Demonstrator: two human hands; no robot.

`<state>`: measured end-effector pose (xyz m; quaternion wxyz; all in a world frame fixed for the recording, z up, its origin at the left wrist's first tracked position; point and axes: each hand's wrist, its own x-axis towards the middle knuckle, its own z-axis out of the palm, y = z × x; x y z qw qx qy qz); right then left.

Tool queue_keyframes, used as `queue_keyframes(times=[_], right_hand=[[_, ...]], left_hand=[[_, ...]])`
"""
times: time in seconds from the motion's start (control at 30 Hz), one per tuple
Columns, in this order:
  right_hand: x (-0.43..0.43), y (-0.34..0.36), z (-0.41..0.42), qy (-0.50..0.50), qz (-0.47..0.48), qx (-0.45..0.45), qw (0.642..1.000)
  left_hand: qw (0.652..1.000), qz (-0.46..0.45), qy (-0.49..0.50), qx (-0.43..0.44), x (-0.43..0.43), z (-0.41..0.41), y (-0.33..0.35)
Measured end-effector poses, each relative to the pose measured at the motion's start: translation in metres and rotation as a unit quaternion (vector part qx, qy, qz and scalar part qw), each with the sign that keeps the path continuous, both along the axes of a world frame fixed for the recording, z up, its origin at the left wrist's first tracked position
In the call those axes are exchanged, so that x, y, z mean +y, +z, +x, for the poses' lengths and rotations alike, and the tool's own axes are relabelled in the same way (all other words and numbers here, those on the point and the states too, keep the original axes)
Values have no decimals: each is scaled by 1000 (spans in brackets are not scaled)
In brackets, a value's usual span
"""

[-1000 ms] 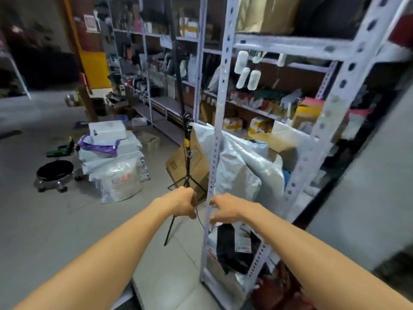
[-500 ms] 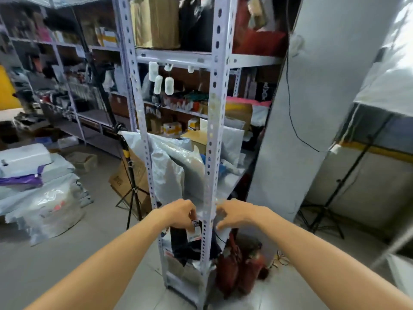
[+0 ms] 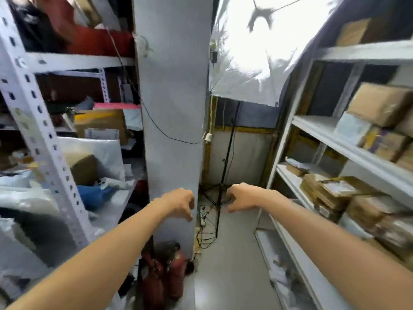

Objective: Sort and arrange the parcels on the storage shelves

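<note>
The parcels sit on two racks, one either side of the view. On the right-hand shelves [image 3: 317, 128], brown cardboard boxes [image 3: 380, 104] stand on an upper board, and a stack of flat cardboard packets [image 3: 330, 191] lies on the board below. On the left-hand rack [image 3: 42, 135], a white plastic mailer [image 3: 100, 153] leans behind a small brown box [image 3: 83, 168]. A blue bag [image 3: 93, 195] lies just in front of that box on the same board, and more soft parcels are blurred in the near left corner.

Both bare arms reach forward between the racks. The left hand [image 3: 181, 203] hangs in front of a grey pillar [image 3: 172, 108] with its fingers loosely curled downward and nothing in them. The right hand [image 3: 241, 199] is just beside it but apart, fingers likewise loosely curled and holding nothing. Neither hand touches a parcel or a shelf.

Behind the hands, a black light stand [image 3: 225, 157] rises from the floor [image 3: 228, 276] to a silver reflector umbrella [image 3: 257, 52]. Loose cables [image 3: 203, 233] trail around its foot. Red fire extinguishers [image 3: 165, 276] stand at the base of the pillar.
</note>
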<state>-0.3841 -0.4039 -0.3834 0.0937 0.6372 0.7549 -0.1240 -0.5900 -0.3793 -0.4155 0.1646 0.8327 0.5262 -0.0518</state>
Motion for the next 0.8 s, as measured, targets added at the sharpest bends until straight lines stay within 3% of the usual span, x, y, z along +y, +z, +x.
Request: queue_keyframes(times=[0.53, 0.7, 0.8], right_hand=[[37, 93, 217, -160, 62, 25, 985], [51, 136, 275, -218, 80, -16, 973], [61, 172, 295, -239, 107, -22, 965]], left_hand=[[982, 103, -159, -31, 140, 230, 97], [961, 175, -214, -18, 189, 294, 137], [946, 203, -247, -57, 206, 329, 182]])
